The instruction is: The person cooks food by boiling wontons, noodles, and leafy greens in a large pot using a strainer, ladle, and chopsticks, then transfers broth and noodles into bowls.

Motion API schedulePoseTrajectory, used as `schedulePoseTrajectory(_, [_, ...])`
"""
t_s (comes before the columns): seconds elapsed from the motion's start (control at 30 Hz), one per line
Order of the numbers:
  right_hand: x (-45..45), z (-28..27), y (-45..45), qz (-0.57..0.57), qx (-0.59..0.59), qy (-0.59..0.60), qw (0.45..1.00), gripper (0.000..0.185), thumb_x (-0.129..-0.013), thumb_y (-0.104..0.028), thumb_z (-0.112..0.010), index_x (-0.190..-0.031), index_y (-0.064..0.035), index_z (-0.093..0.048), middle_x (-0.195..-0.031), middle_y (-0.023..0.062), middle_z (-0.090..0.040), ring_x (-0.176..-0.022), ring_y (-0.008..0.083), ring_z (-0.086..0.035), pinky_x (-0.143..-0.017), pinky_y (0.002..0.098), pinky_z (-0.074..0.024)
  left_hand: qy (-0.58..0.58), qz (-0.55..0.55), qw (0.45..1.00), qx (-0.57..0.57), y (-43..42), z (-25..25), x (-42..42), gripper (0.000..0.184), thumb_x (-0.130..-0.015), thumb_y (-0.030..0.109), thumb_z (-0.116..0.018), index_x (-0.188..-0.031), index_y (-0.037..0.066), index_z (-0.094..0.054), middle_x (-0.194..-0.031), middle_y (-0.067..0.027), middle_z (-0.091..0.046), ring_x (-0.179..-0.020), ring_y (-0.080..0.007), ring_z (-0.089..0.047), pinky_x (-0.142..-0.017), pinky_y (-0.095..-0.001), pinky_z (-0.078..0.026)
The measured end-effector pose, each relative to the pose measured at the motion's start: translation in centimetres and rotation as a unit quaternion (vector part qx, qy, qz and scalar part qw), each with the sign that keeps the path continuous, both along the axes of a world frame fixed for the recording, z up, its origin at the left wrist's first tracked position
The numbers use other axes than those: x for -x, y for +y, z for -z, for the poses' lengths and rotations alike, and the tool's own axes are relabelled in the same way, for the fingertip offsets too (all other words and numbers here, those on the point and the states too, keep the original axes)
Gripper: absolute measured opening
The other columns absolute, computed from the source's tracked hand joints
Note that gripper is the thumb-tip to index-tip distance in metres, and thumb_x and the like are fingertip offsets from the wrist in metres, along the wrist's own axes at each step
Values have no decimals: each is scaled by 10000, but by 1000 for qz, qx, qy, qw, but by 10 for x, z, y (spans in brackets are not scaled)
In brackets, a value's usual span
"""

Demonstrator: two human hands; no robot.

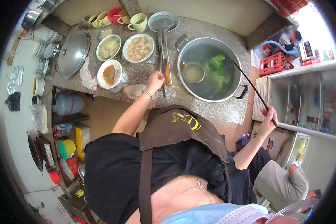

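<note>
My right hand (269,116) is closed around long dark chopsticks (254,88), whose far tips reach over the right rim of a large metal pot (209,99). Green leaves (217,71) float in the pot's cloudy liquid, and a round ladle or strainer (193,72) sits at its left side. My left hand (156,80) is over the counter with its fingers curled, beside the wooden handle (167,73) of a long utensil. Whether these fingers hold anything is too small to tell. Left of it stand a bowl of dumplings (138,48), a noodle bowl (108,47) and a bowl with brown sauce (109,74).
A metal lid (74,55), a metal strainer (163,21) and several mugs (138,22) are on the counter (198,112). A cloth (135,90) lies at its front edge. Right are a red crate (275,64), a glass-fronted fridge (306,100) and a seated person (280,183); another person (290,36) is behind.
</note>
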State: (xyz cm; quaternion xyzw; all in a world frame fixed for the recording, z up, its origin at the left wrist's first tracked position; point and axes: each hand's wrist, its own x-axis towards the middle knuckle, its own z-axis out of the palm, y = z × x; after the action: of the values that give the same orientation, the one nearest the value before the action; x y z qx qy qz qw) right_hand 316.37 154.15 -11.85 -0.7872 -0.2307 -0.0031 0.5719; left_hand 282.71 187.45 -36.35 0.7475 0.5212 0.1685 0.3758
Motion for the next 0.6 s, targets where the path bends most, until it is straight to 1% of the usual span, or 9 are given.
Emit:
schedulePoseTrajectory(0.07, [5, -6, -4, 15, -4, -12, 1000, 290, -935, -195, -460, -896, 32, -635, -708, 52, -607, -643, 102, -566, -630, 233, -450, 131, 57, 989, 44, -24, -1, 11, 285, -749, 331, -652, -815, 54, -662, -753, -128, -651, -717, -293, -633, -656, -369, -497])
schedulePoseTrajectory(0.13, [15, -13, -3, 22, -4, -4, 1000, 303, -938, -210, -456, -891, 29, -635, -706, 55, -605, -637, 105, -565, -628, 233, -442, 249, 149, 957, 2, -52, -10, 13, 370, -752, 375, -642, -794, 8, -656, -701, -151, -638, -710, -316, -628, -652, -392, -499])
schedulePoseTrajectory(0.27, [28, -15, -6, 35, 11, -18, 999, 299, -938, -210, -460, -901, 33, -632, -728, 61, -612, -642, 106, -573, -627, 233, -448, 255, 169, 952, -20, -67, -6, 5, 386, -762, 358, -627, -787, -26, -645, -728, -193, -634, -708, -342, -627, -643, -412, -502])
schedulePoseTrajectory(0.37, [51, -7, -11, 17, -1, -14, 1000, 283, -928, -197, -475, -914, 39, -632, -736, 61, -614, -644, 107, -570, -626, 237, -451, 220, 133, 963, 84, -69, -4, 10, 328, -780, 325, -624, -789, -3, -648, -694, -142, -635, -620, -270, -628, -575, -361, -507])
schedulePoseTrajectory(0.4, [62, -1, -12, 9, -7, 3, 1000, 271, -922, -180, -476, -910, 40, -634, -736, 59, -610, -637, 104, -547, -621, 235, -444, 42, 91, 943, 316, -75, -8, 16, 299, -773, 313, -645, -792, 15, -649, -674, -95, -626, -599, -214, -621, -556, -320, -510])
schedulePoseTrajectory(0.43, [77, 4, -10, 10, 10, -5, 1000, 251, -915, -156, -480, -909, 39, -637, -716, 50, -594, -619, 104, -526, -616, 233, -438, -135, 43, 842, 521, -80, -13, 24, 271, -766, 302, -665, -795, 33, -649, -653, -47, -617, -578, -157, -614, -536, -279, -514])
schedulePoseTrajectory(0.47, [98, 5, -2, 13, 28, -12, 999, 231, -907, -132, -484, -907, 38, -640, -696, 41, -578, -600, 104, -504, -611, 231, -432, -220, 82, 765, 600, -84, -61, 33, 212, -820, 253, -625, -832, 41, -626, -618, 19, -553, -542, -85, -568, -501, -216, -489])
schedulePoseTrajectory(0.53, [116, 43, -3, -74, -19, -148, 986, 198, -886, -77, -492, -939, 33, -648, -621, 23, -501, -614, 113, -480, -609, 239, -426, -250, 124, 682, 676, -93, -109, 42, 199, -860, 207, -573, -871, 13, -612, -634, 3, -560, -541, -99, -572, -501, -228, -488])
schedulePoseTrajectory(0.6, [158, 67, 1, -118, 1, -125, 985, 223, -865, -9, -469, -995, 2, -650, -675, 23, -476, -659, 131, -479, -634, 275, -445, -263, 169, 622, 718, -103, -159, 47, 198, -872, 193, -555, -894, 3, -606, -639, 3, -560, -542, -97, -570, -500, -229, -486])
